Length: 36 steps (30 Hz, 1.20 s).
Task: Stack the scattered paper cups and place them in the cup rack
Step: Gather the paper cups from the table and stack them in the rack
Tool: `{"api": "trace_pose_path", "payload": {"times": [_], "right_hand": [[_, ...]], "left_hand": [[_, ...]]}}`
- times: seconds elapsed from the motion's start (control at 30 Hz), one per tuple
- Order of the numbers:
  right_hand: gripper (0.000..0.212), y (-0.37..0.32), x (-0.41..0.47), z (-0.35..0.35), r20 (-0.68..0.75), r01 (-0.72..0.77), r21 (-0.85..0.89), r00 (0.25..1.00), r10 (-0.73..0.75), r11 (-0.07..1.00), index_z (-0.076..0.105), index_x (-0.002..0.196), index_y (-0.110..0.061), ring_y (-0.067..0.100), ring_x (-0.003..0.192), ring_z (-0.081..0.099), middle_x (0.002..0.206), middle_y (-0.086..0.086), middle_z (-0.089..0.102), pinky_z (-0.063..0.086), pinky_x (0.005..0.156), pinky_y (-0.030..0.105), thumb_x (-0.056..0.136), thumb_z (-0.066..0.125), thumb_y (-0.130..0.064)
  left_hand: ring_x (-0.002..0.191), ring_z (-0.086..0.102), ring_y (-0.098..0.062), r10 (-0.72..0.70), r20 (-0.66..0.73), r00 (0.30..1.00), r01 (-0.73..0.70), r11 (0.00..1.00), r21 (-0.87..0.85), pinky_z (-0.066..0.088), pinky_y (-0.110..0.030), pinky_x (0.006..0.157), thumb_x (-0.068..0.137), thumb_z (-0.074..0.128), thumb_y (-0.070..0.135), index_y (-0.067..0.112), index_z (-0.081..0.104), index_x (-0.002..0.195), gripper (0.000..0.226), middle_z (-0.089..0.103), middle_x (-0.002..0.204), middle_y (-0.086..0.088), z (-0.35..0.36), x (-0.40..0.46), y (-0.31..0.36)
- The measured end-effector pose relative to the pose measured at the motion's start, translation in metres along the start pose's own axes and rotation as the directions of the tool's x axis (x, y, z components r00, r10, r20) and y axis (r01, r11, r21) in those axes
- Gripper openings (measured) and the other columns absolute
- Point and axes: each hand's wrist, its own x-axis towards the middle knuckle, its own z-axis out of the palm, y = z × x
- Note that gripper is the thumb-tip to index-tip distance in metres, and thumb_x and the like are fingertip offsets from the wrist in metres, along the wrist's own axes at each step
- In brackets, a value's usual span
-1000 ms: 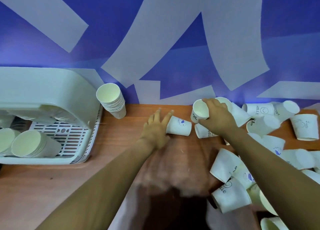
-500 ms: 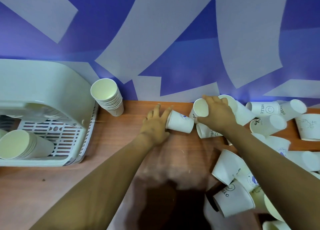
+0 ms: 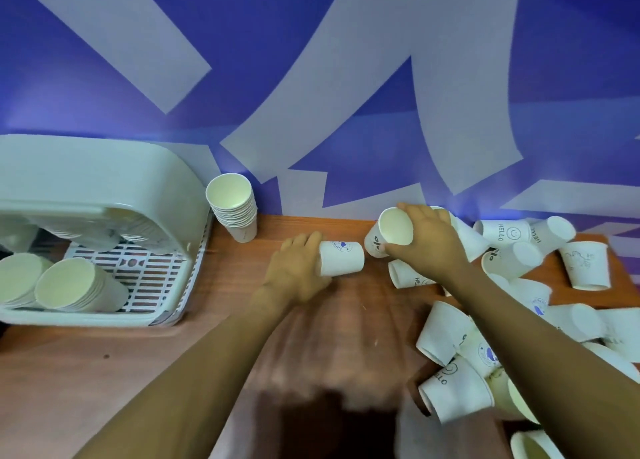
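While the left hand (image 3: 296, 271) curls its fingers round the rim end of a paper cup (image 3: 341, 262) lying on its side on the wooden table (image 3: 104, 382), the cup's base points away from the palm toward the right hand (image 3: 427, 242). That right hand grips a second cup (image 3: 394, 228) from above, fingers wrapped over its wall, thumb under its rim, open mouth tilted toward the camera. Just below the right fingers lies another cup on its side (image 3: 407, 277), and beyond the knuckles and along the forearm sprawls the scattered pile of cups (image 3: 512, 261), some tipped over, some printed with "HELLO". Well to the far side of the left fingers stands a stack of cups (image 3: 235, 209) upright against the blue and white wall (image 3: 346, 78), just beside the white cup rack (image 3: 104, 195). Within the rack's slotted tray lie two more stacks on their sides (image 3: 69, 285), mouths facing the camera.
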Motion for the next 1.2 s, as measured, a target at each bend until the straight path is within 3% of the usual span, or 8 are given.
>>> {"api": "trace_pose_path", "payload": {"times": [0.17, 0.4, 0.63, 0.8, 1.03, 1.2], "right_hand": [[0.079, -0.040, -0.032, -0.013, 0.030, 0.039, 0.094, 0.999, -0.042, 0.995, 0.039, 0.137, -0.026, 0.022, 0.121, 0.047, 0.137, 0.000, 0.046, 0.042, 0.099, 0.038, 0.070, 0.075, -0.050], [0.069, -0.095, -0.077, -0.021, 0.034, 0.085, 0.103, 0.995, -0.089, 0.991, 0.046, 0.130, -0.026, 0.023, 0.116, 0.048, 0.130, 0.001, 0.049, 0.043, 0.089, 0.034, 0.072, 0.069, -0.058], [0.076, -0.133, -0.123, -0.013, 0.031, -0.011, 0.037, 0.999, 0.010, 0.999, 0.046, 0.132, -0.026, 0.023, 0.122, 0.041, 0.132, 0.001, 0.045, 0.040, 0.095, 0.037, 0.071, 0.063, -0.067], [0.073, -0.197, -0.142, 0.005, 0.031, -0.028, 0.017, 0.999, 0.027, 0.999, 0.043, 0.136, -0.028, 0.023, 0.125, 0.039, 0.136, 0.000, 0.042, 0.038, 0.095, 0.034, 0.075, 0.062, -0.064], [0.069, -0.304, -0.148, 0.051, 0.076, 0.041, 0.064, 0.996, -0.046, 0.997, 0.037, 0.139, -0.029, 0.026, 0.125, 0.039, 0.136, 0.002, 0.041, 0.039, 0.101, 0.037, 0.078, 0.066, -0.046], [0.075, -0.362, -0.146, 0.083, 0.095, 0.063, 0.068, 0.993, -0.069, 0.996, 0.034, 0.143, -0.028, 0.026, 0.129, 0.038, 0.142, 0.002, 0.038, 0.036, 0.105, 0.037, 0.078, 0.066, -0.046]], "left_hand": [[0.111, 0.051, -0.024, -0.003, -0.107, 0.994, -0.010, 0.992, -0.122, 0.050, -0.041, 0.089, 0.071, 0.073, 0.043, 0.023, 0.040, 0.128, 0.068, 0.048, 0.125, -0.001, -0.037, -0.054, -0.013], [0.118, 0.046, -0.024, -0.013, -0.261, 0.965, -0.025, 0.989, -0.145, 0.042, -0.038, 0.096, 0.078, 0.066, 0.047, 0.027, 0.043, 0.131, 0.061, 0.047, 0.132, 0.001, -0.079, -0.121, -0.029], [0.112, 0.047, -0.022, 0.070, -0.225, 0.972, -0.101, 0.987, -0.129, 0.042, -0.037, 0.095, 0.082, 0.058, 0.054, 0.029, 0.047, 0.126, 0.052, 0.053, 0.122, 0.002, -0.092, -0.159, -0.063], [0.114, 0.048, -0.022, 0.062, -0.167, 0.984, -0.090, 0.982, -0.165, 0.042, -0.040, 0.095, 0.086, 0.049, 0.059, 0.033, 0.047, 0.124, 0.045, 0.054, 0.124, 0.003, -0.122, -0.190, -0.115], [0.125, 0.038, -0.023, 0.014, -0.215, 0.976, -0.040, 0.992, -0.117, 0.037, -0.038, 0.101, 0.087, 0.056, 0.048, 0.029, 0.041, 0.136, 0.054, 0.046, 0.137, 0.002, -0.171, -0.224, -0.221], [0.129, 0.032, -0.024, -0.013, -0.232, 0.973, -0.012, 0.994, -0.106, 0.036, -0.037, 0.102, 0.085, 0.059, 0.033, 0.029, 0.038, 0.138, 0.058, 0.040, 0.141, 0.004, -0.198, -0.238, -0.284]]}}
